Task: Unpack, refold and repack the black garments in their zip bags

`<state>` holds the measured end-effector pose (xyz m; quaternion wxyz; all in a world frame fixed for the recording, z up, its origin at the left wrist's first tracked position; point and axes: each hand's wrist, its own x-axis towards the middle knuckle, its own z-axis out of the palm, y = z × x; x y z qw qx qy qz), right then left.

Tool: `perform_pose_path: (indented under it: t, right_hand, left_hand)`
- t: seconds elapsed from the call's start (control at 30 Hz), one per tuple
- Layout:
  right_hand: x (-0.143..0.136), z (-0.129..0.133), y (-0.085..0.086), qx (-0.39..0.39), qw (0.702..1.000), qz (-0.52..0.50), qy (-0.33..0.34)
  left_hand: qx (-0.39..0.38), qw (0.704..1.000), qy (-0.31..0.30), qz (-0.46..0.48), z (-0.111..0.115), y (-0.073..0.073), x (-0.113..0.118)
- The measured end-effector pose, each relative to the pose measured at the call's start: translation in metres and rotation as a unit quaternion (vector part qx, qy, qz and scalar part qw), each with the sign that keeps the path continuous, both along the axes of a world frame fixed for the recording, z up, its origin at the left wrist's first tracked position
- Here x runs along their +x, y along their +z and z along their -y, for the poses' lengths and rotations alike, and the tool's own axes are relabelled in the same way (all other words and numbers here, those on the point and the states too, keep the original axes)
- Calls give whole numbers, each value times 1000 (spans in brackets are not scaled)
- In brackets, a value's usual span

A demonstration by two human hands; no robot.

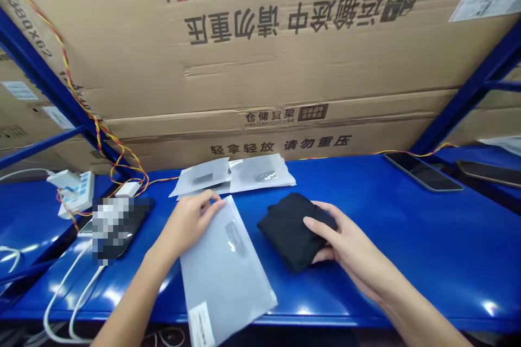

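Observation:
My right hand (329, 233) grips a folded black cloth (287, 233) by its right side, thumb on top and fingers beneath, just above the blue shelf. A frosted plastic zip bag (223, 276) lies flat to the left of the cloth, with a white label at its lower corner and small print near the top. At its upper end, my left hand (193, 222) has its fingers curled and closed on the bag's edge. The bag's near end hangs over the shelf's front edge. Its opening cannot be made out clearly.
Several filled frosted bags (260, 172) lie at the back against large cardboard boxes (260, 65). A phone (423, 171) rests at the back right. On the left are a power strip (81, 195), white cables (61, 293) and a partly blurred dark device (136, 222). Blue uprights flank the shelf (427, 244).

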<state>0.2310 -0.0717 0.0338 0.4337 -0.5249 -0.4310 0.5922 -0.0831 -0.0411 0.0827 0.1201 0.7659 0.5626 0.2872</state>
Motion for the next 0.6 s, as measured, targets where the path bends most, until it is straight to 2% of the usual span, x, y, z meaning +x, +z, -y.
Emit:
perform_pose_path:
  t: [0.07,0.1,0.13,0.2,0.23,0.27,0.33,0.4,0.47,0.5,0.53,0.6]
  right_hand:
    - [5,16,-15,66,990,116,-35]
    - [5,23,-21,121,970,203,-61]
    - [4,30,-25,186,933,292,-96]
    - [-1,42,-29,317,837,421,-150]
    - [-4,47,-30,370,798,451,-150]
    - [-7,51,-29,410,772,467,-132]
    - [-12,55,-28,456,741,489,-65]
    - [-16,55,-30,480,711,515,-17]
    - [-18,52,-30,493,695,523,-8]
    - [-17,50,-30,491,703,514,-15]
    - [-15,48,-28,479,724,495,-29]
    - [-7,43,-20,418,797,428,-77]
  left_hand:
    - [12,999,16,-35,-1,-6,-18]
    - [21,998,24,-56,-3,-10,-25]
    - [30,996,31,-74,-5,-13,-31]
    - [49,994,37,-94,-9,-17,-37]
    - [60,993,37,-96,-11,-18,-37]
    - [71,992,37,-95,-11,-18,-35]
    - [97,990,34,-96,-6,-15,-26]
    - [139,986,25,-93,9,-11,-9]
    - [193,978,8,-77,33,-10,15]
    - [222,973,0,-57,46,-11,29]
    - [232,972,-12,-39,61,-14,44]
    - [234,972,-30,6,85,-23,76]
